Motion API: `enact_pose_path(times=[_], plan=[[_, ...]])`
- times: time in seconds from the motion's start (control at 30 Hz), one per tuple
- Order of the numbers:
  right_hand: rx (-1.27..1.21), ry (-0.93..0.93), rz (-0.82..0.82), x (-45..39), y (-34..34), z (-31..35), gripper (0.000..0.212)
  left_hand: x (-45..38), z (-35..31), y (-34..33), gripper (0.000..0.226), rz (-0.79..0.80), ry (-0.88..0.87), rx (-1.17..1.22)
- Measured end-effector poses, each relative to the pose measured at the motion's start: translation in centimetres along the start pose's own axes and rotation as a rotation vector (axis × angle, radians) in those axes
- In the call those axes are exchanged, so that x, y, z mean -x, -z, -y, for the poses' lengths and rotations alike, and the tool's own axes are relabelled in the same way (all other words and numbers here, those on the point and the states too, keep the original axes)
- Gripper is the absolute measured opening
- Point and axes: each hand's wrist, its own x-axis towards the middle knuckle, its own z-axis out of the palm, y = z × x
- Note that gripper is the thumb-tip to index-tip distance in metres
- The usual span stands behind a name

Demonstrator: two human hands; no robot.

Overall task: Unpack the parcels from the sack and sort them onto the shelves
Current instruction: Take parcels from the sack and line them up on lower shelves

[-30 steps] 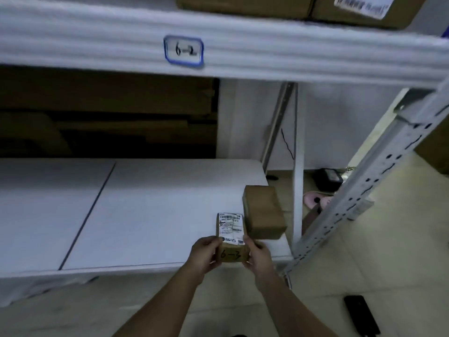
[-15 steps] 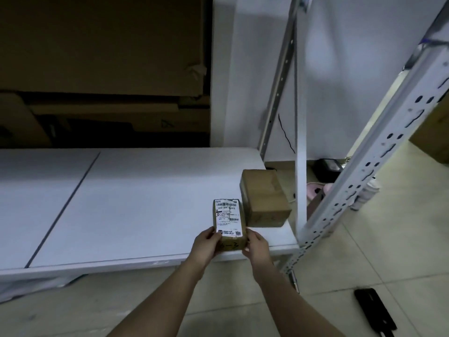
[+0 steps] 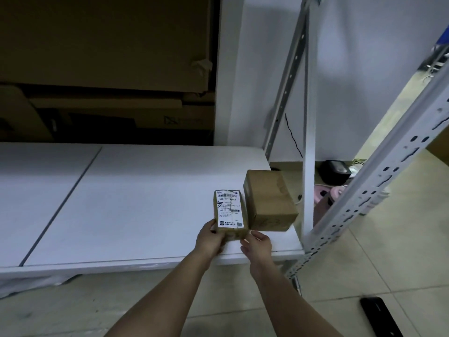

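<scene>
Since the small labelled parcel already sits on the white shelf, long axis running straight away from the person, what matters is its near end. The left hand grips that end, fingers curled round it. The right hand is just beside it, loosely curled, maybe only brushing the corner. A plain brown box sits touching or nearly touching its right side.

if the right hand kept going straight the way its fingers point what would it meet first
The right hand points forward and slightly left, fingertips at the near end of the labelled parcel, so it would likely press that first. The plain brown box sits just right of that line; depth is hard to judge.
</scene>
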Motion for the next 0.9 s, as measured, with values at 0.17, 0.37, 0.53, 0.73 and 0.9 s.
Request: enact_pose_path(times=[0.17, 0.37, 0.53, 0.73, 0.9], plan=[[-0.082, -0.015, -0.033, -0.7, -0.4, 0.4, 0.021, -1.2, -0.7, -0.3, 0.034, -0.021, 0.003, 0.009], [-0.088, -0.035, -0.081, -0.9, -0.2, 0.9, 0.020, -1.7, -1.1, -1.0, 0.041, -0.029, 0.019, -0.009], [-0.103, -0.028, -0.083, -0.7, 0.0, 0.8, 0.019, -1.8, -1.0, -1.1, 0.043, -0.032, 0.023, -0.008], [-0.047, -0.035, -0.111, 0.6, 1.1, 0.9, 0.027, -0.6, -1.5, -0.4, 0.027, -0.021, 0.079, -0.019], [0.125, -0.288, -0.039, 6.5, 1.9, 2.9, 0.024, 3.7, -4.1, 2.9, 0.041, -0.070, 0.220, -0.076]])
